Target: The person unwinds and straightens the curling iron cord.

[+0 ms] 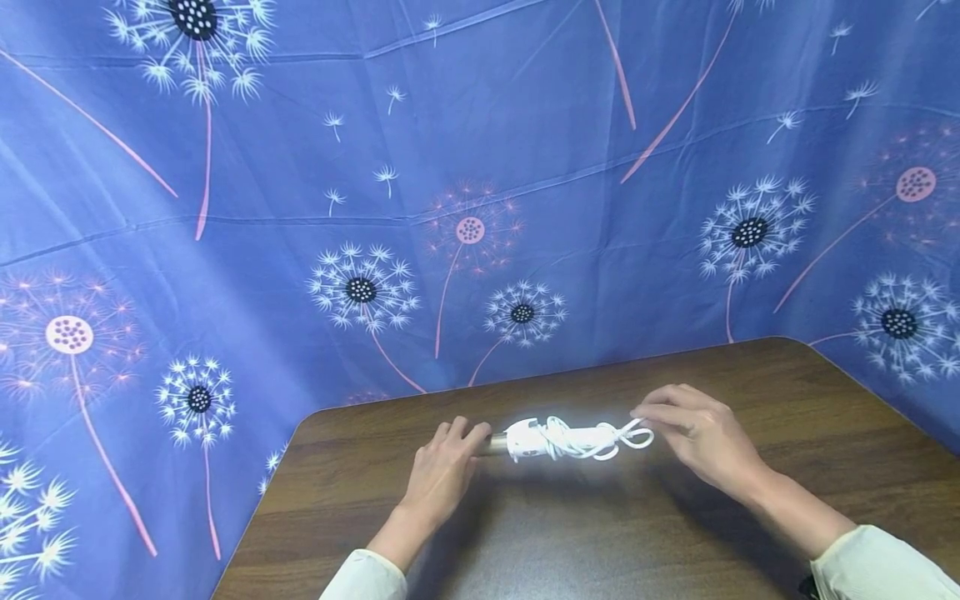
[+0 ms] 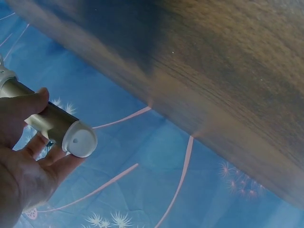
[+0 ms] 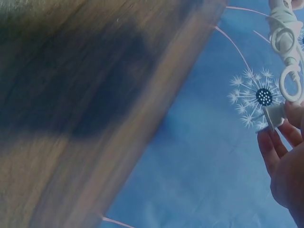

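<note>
A white curling iron (image 1: 527, 442) with a gold barrel (image 2: 54, 122) is held level above the table. My left hand (image 1: 442, 471) grips the barrel between thumb and fingers, near its white end cap (image 2: 80, 140). The white cord (image 1: 557, 437) is wound around the handle, with loops sticking out toward the right. At the cord's end, my right hand (image 1: 707, 435) pinches the white plug (image 3: 274, 117) between thumb and fingers. In the right wrist view a cord loop (image 3: 290, 83) hangs just beside the plug.
The brown wooden table (image 1: 570, 533) lies under both hands, with rounded far corners. Behind and beside it hangs a blue curtain (image 1: 525, 167) with a dandelion print. Pale sleeves (image 1: 885, 562) cover the forearms.
</note>
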Demonstrator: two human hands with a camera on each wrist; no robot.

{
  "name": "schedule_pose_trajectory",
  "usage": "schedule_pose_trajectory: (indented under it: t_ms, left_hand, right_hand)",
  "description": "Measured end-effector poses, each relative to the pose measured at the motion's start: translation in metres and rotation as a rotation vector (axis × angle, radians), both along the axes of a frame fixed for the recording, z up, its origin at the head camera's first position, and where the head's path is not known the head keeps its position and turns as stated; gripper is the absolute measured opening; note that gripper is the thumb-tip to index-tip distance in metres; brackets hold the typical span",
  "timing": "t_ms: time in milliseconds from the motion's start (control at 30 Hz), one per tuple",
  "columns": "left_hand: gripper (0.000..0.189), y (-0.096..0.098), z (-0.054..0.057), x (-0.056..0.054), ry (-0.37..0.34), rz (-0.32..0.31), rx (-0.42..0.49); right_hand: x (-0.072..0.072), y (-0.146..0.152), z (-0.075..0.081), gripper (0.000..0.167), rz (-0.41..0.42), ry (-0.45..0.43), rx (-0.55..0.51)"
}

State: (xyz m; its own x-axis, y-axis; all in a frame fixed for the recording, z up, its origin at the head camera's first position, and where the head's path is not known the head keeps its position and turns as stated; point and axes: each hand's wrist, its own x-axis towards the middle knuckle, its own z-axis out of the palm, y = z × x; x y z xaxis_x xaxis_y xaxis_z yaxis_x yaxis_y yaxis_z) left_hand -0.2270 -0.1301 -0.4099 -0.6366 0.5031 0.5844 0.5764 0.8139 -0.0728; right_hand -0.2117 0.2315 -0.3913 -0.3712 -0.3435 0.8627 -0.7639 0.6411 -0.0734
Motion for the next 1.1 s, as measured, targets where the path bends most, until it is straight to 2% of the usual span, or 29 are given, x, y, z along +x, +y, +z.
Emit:
schedule_pose_trajectory:
  t_ms: [67, 200, 467, 533, 567, 667, 767, 900, 1000, 1100]
  left_hand:
    - [0.053, 0.0, 0.0001, -0.0004, -0.001, 0.01, 0.001]
    - [0.053, 0.0001, 0.0011, -0.0016, -0.006, 0.029, 0.015]
    - [0.056, -0.0007, 0.0028, -0.0028, -0.034, 0.058, 0.039]
    - [0.057, -0.0011, 0.0035, -0.0029, -0.042, 0.071, 0.051]
    - [0.057, -0.0013, 0.004, -0.003, -0.046, 0.078, 0.056]
    - [0.056, -0.0017, 0.0058, -0.003, -0.059, 0.088, 0.07]
    - [0.055, -0.002, 0.0067, -0.0026, -0.064, 0.085, 0.076]
    - [0.054, -0.002, 0.0061, -0.0022, -0.052, 0.079, 0.08]
    - [0.055, -0.0022, 0.0053, -0.0024, -0.038, 0.075, 0.085]
    - [0.055, -0.0029, 0.004, -0.003, -0.025, 0.073, 0.091]
  right_hand:
    - [-0.0015, 0.0, 0.0011, 0.02, -0.004, 0.055, 0.004]
    - [-0.003, 0.0, 0.0027, 0.029, -0.031, 0.111, 0.012]
    - [-0.0001, 0.0009, 0.0029, 0.041, -0.077, 0.118, 0.023]
    - [0.0009, 0.0017, 0.0029, 0.039, -0.083, 0.1, 0.031]
    - [0.0015, 0.0023, 0.0028, 0.032, -0.088, 0.075, 0.037]
    - [0.0037, 0.0037, 0.002, 0.01, -0.105, -0.08, 0.021]
    - [0.0055, 0.0044, 0.0008, 0.02, -0.152, -0.331, -0.034]
    - [0.006, 0.0048, -0.0004, 0.016, -0.196, -0.608, -0.099]
    - [0.0049, 0.0055, -0.0002, 0.016, -0.16, -0.756, -0.133]
    - [0.0027, 0.0059, -0.0003, 0.02, -0.054, -0.923, -0.214]
